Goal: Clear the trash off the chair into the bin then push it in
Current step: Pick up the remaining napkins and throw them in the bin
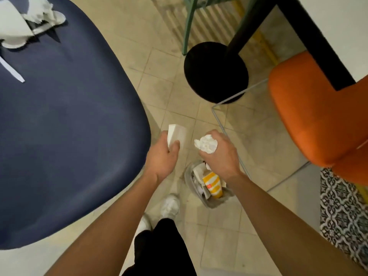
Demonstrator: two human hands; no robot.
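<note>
A dark blue chair seat (65, 120) fills the left of the view. At its far left corner lie crumpled white paper (39, 10), a white plate or cup piece (14, 26) and a white plastic utensil (12, 70). My left hand (161, 156) grips a white paper cup or carton (177, 134) just right of the seat edge. My right hand (221, 154) holds a crumpled white napkin (206, 145) above a small grey bin (189, 176) on the floor. The bin holds a yellow-and-white striped cup (212, 185) and paper scraps.
An orange chair (318, 120) with a thin wire frame stands at the right, under a white table (338, 20) with a black round base (216, 72). A green chair leg (189, 24) shows at the back. My white shoes (169, 206) stand beside the bin on beige tiles.
</note>
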